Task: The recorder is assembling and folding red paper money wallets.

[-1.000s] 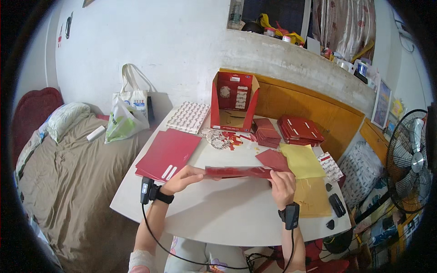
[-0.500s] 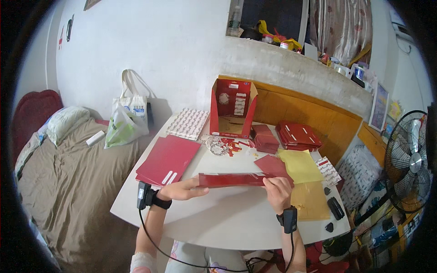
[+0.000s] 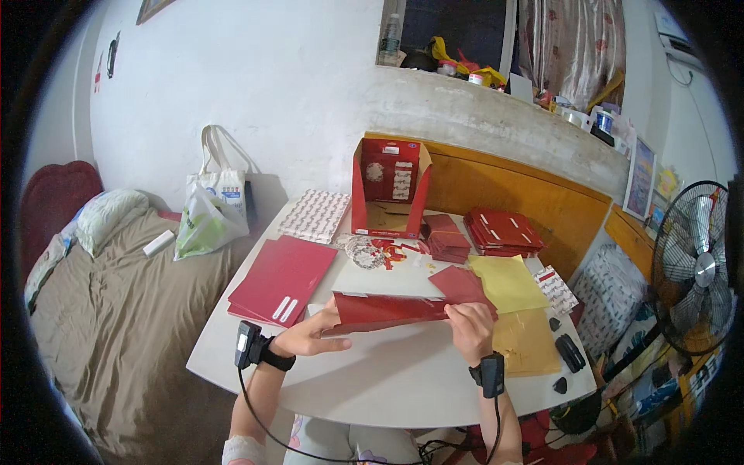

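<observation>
Above the table's front half I hold a long, glossy red card sheet (image 3: 387, 311) between my hands, its broad face tilted toward me. Whitish marks show along its upper edge. My left hand (image 3: 310, 335) supports the left end, fingers partly hidden behind it and thumb stretched out below. At the right end, my right hand (image 3: 470, 329) pinches the edge between thumb and fingers. Similar red sheets (image 3: 283, 275) with two white oblong marks lie stacked to the left. Just behind the right end is a smaller red piece (image 3: 463, 285).
On the white table (image 3: 349, 391) stand an open red display box (image 3: 390, 226), a patterned white stack (image 3: 316, 215), red packets (image 3: 504, 232) and smaller red pieces (image 3: 446, 239). Yellow sheets (image 3: 508, 283) and black items (image 3: 571, 353) lie right. A fan (image 3: 701, 267) stands beyond the right edge.
The red sheet has tilted so that more of its broad face shows. Both hands stay at its ends; the left thumb has spread a little. The view has shifted slightly.
</observation>
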Motion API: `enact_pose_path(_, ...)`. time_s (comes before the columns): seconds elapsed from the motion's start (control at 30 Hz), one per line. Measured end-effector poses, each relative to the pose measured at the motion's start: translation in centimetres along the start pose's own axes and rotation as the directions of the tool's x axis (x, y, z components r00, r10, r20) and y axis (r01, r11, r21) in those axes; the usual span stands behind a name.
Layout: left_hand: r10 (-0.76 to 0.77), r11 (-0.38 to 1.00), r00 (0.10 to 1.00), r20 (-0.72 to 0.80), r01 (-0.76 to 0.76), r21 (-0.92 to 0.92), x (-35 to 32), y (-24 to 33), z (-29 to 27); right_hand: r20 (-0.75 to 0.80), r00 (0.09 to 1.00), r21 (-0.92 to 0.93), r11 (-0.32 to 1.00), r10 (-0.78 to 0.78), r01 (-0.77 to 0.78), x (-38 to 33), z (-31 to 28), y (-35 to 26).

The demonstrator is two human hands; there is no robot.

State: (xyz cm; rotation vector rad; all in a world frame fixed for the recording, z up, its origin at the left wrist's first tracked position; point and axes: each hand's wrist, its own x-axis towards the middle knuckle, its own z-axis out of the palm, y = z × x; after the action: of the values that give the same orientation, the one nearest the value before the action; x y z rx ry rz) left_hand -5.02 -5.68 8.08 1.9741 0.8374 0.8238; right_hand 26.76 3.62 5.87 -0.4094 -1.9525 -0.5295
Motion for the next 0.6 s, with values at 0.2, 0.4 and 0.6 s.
enact_pose_path(0.2, 0.076, 0.993, 0.99, 0.115, -0.065, -0.096, 0.1, -1.0, -0.1, -0.006, 1.0, -0.009, 1.0, 0.011, -0.011, 0.1, 0.0, -0.4)
enact_pose_path(0.4, -0.016, 0.993, 0.983, 0.185, 0.037, -0.112, 0.1, -0.6, 0.1, 0.012, 1.0, -0.003, 1.0, 0.009, -0.009, -0.1, 0.1, -0.4)
enact_pose_path(0.6, 0.011, 0.996, 0.979, 0.204, 0.006, -0.084, 0.1, -1.0, 1.0, 0.0, 1.0, -0.035, 0.999, -0.005, 0.005, -0.1, 0.8, -1.2)
